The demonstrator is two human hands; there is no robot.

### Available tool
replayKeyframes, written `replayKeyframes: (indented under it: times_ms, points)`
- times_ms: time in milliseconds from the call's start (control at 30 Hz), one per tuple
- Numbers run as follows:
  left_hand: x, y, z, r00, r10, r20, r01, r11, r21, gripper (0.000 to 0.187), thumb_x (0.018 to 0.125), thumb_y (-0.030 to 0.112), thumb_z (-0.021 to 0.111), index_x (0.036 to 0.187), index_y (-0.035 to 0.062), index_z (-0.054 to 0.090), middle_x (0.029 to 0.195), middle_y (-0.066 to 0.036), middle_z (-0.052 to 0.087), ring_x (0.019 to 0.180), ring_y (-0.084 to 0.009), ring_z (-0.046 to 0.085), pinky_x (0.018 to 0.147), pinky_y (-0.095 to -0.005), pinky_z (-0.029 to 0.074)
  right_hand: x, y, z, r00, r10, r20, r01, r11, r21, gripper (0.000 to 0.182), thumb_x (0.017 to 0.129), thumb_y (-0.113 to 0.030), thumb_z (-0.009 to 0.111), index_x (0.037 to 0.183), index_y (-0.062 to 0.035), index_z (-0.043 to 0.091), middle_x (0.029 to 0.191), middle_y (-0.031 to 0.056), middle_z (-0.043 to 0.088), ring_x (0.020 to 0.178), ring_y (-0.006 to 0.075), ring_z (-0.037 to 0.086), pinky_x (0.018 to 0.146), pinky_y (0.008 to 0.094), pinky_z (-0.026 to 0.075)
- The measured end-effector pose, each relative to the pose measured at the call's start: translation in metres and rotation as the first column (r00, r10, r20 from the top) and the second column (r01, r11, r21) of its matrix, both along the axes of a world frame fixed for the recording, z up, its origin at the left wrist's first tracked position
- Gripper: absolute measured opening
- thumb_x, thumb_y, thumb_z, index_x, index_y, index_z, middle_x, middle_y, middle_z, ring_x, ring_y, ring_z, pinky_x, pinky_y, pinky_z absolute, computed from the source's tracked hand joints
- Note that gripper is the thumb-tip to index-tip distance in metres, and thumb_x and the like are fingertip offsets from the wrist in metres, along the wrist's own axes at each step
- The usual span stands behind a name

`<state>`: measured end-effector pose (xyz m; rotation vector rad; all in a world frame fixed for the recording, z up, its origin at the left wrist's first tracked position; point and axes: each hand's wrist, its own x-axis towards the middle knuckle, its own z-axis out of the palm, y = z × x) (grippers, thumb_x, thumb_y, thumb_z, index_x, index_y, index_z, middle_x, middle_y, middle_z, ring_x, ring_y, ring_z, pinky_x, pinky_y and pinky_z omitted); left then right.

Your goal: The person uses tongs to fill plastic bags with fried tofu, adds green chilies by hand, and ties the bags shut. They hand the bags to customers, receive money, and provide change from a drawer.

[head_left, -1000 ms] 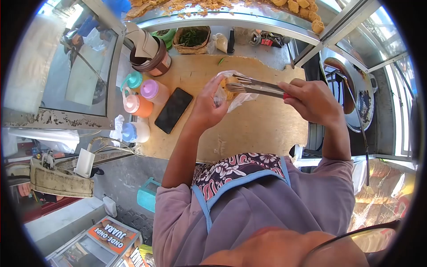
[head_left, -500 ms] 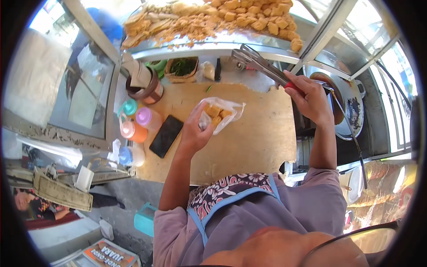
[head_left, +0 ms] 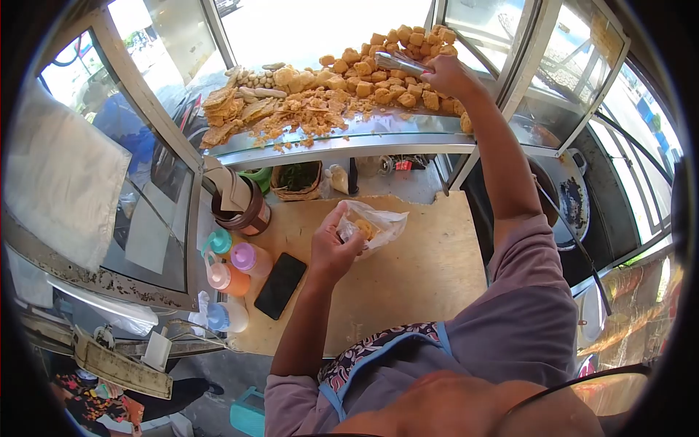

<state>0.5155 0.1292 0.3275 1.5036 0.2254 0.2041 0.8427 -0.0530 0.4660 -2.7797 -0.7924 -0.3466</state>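
My left hand (head_left: 336, 246) is closed on a clear plastic bag (head_left: 389, 224) above the wooden board. Golden fried pieces (head_left: 364, 229) show inside the bag, partly hidden by my fingers and the film. My right hand (head_left: 450, 76) reaches up to the display shelf, its fingers wrapped round metal tongs (head_left: 402, 63). The tips of the tongs lie among a heap of fried tofu cubes (head_left: 362, 68). Left of the cubes, flat fried pieces and crumbs (head_left: 313, 113) spread along the shelf.
Several squeeze bottles (head_left: 244, 256) and a black phone (head_left: 280, 285) stand or lie on the wooden board (head_left: 408, 291). A brown container (head_left: 240, 211) and a basket of green leaves (head_left: 297, 178) are behind. At right is a large pan (head_left: 571, 204). Glass panels frame the shelf. A person (head_left: 95, 397) is at lower left.
My right hand has moved up and forward with the tongs, from above the board's right side to the tofu heap. My left hand still holds the bag. The view has tilted up.
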Motion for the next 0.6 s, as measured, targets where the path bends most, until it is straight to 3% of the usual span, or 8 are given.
replayKeyframes:
  times_ms: [100,200,267,367,433,467,533,600]
  points:
    - [0.01,0.002,-0.002,1.0,0.025,0.018,-0.024,0.998,-0.06,0.069,0.077,0.001,0.062,0.138,-0.0108,0.033,0.1,-0.012,0.061,0.067,-0.0085,0.058,0.057,-0.0224,0.049,-0.006,0.029,0.003,1.0,0.01,-0.019,-0.01,1.0,-0.007,0.034,0.08,-0.032,0.062,0.097,-0.0028,0.068,0.099,0.0201,0.066,0.096,0.0334,0.064,0.082,0.042,0.051]
    - [0.02,0.007,-0.025,0.998,0.043,0.048,-0.047,0.996,0.081,0.067,0.081,0.002,0.063,0.14,-0.0079,0.032,0.086,-0.006,0.06,0.064,-0.0078,0.057,0.056,-0.0208,0.047,-0.013,0.046,0.014,0.999,-0.041,-0.032,0.04,0.998,-0.038,0.033,0.08,-0.03,0.062,0.098,-0.0025,0.068,0.104,0.018,0.066,0.1,0.0317,0.063,0.084,0.0409,0.05]
    - [0.024,0.015,-0.053,1.0,0.018,0.022,-0.021,0.984,0.175,0.067,0.081,0.003,0.063,0.14,-0.0074,0.032,0.086,-0.006,0.06,0.065,-0.0083,0.057,0.057,-0.0216,0.048,-0.025,0.053,0.025,0.992,-0.097,-0.078,0.091,0.993,-0.081,0.032,0.08,-0.027,0.06,0.1,-0.0028,0.068,0.108,0.017,0.066,0.102,0.0309,0.063,0.086,0.0411,0.05]
    - [0.026,0.018,-0.064,1.0,-0.022,-0.001,0.022,0.984,0.18,0.069,0.077,0.008,0.063,0.137,-0.0113,0.034,0.121,-0.017,0.047,0.097,-0.018,0.054,0.073,-0.0258,0.051,-0.004,0.064,0.015,0.992,-0.101,-0.07,0.09,0.985,-0.144,0.031,0.08,-0.021,0.058,0.104,-0.0031,0.067,0.11,0.0163,0.065,0.103,0.03,0.062,0.087,0.04,0.05]
    - [0.026,0.018,-0.057,0.999,-0.033,-0.034,0.037,0.992,0.118,0.071,0.075,0.01,0.064,0.135,-0.0133,0.034,0.138,-0.023,0.04,0.115,-0.0232,0.051,0.084,-0.0282,0.05,-0.002,0.073,0.006,0.993,-0.116,-0.037,0.11,0.983,-0.146,0.031,0.081,-0.025,0.059,0.103,-0.0039,0.067,0.108,0.0164,0.065,0.102,0.0297,0.063,0.085,0.0401,0.051]
    - [0.025,0.018,-0.051,0.997,-0.033,-0.063,0.038,0.996,0.079,0.071,0.076,0.011,0.064,0.135,-0.0132,0.034,0.138,-0.023,0.04,0.117,-0.0237,0.05,0.087,-0.0287,0.049,-0.001,0.079,0.001,0.992,-0.123,-0.023,0.119,0.982,-0.145,0.032,0.081,-0.027,0.06,0.102,-0.0042,0.067,0.108,0.0165,0.065,0.101,0.0295,0.063,0.084,0.0402,0.051]
    - [0.026,0.021,-0.054,0.999,-0.026,-0.047,0.031,0.993,0.116,0.07,0.077,0.009,0.064,0.137,-0.0109,0.033,0.122,-0.018,0.046,0.101,-0.0193,0.052,0.079,-0.0271,0.048,0.003,0.091,-0.01,0.989,-0.138,-0.043,0.13,0.978,-0.164,0.033,0.081,-0.026,0.06,0.104,-0.0038,0.066,0.109,0.0159,0.065,0.102,0.0297,0.062,0.086,0.04,0.051]
    - [0.029,0.028,-0.069,0.999,-0.024,0.021,0.018,0.973,0.228,0.069,0.079,0.005,0.064,0.139,-0.0075,0.033,0.097,-0.01,0.057,0.075,-0.0119,0.057,0.063,-0.0241,0.048,0.008,0.096,-0.02,0.99,-0.133,-0.034,0.127,0.98,-0.15,0.034,0.081,-0.026,0.06,0.105,-0.0035,0.066,0.108,0.0155,0.066,0.102,0.0298,0.063,0.086,0.04,0.051]
